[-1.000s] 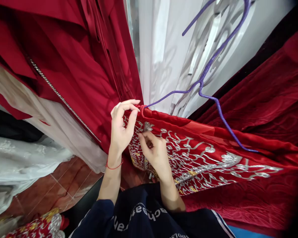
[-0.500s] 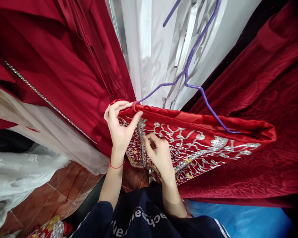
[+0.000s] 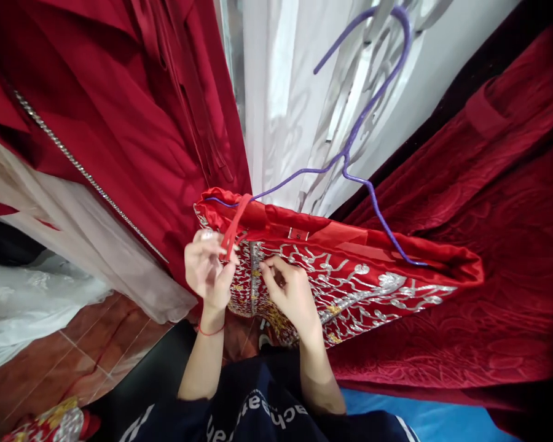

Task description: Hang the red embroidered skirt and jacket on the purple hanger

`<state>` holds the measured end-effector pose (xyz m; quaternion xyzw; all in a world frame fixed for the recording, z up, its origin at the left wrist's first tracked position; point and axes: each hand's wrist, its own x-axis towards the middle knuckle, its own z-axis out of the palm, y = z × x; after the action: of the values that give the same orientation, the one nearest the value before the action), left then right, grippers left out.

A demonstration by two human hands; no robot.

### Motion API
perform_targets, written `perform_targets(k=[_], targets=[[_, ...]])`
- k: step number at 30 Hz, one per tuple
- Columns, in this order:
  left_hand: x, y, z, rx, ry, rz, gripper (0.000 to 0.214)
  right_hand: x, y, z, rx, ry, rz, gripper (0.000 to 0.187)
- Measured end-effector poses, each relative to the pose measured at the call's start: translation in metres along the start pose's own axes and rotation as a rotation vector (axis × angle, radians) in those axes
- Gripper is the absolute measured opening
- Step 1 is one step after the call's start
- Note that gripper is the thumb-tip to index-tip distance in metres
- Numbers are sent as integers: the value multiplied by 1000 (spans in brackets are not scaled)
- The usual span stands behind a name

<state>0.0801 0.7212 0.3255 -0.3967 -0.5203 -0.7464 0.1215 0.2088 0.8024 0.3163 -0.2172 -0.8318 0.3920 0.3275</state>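
Observation:
A red satin skirt (image 3: 350,270) with silver and gold embroidery hangs from a purple wire hanger (image 3: 345,147), its waistband opening facing up. My left hand (image 3: 208,267) pinches a thin red fabric loop (image 3: 235,227), pulled over the waistband's edge near the hanger's left arm. My right hand (image 3: 292,291) is closed at the skirt's front, thumb and index finger together beside the silver-trimmed seam (image 3: 254,270). Whatever lies between those fingertips is too small to make out. A small white label (image 3: 298,234) shows inside the waistband.
Dark red garments hang on the left (image 3: 120,123) and a patterned red one (image 3: 498,245) on the right. White cloth (image 3: 276,92) and a white ornate frame (image 3: 373,80) stand behind the hanger. Blue material (image 3: 433,417) lies low right, above the tiled floor (image 3: 78,344).
My left hand has come off the waistband's left corner and down, drawing the red loop over the edge toward me. My right hand stays at the seam; the inner label has come into view.

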Motion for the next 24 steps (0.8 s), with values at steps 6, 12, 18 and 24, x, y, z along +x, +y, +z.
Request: perform_targets(k=[6,12,18,24], targets=[[-49,-24,-17,-496,-65,-327,32,10,-4,1,337,-191,-53,29],[-55,-21,-9,-166,-105,-547,36,20,-12,25,434,-49,-43,29],[-48,-5,-2,126,120,-267,20,24,-12,27,410,30,-170,12],[-31,9,4,149,24,-217,13,22,-11,17,350,12,-246,12]])
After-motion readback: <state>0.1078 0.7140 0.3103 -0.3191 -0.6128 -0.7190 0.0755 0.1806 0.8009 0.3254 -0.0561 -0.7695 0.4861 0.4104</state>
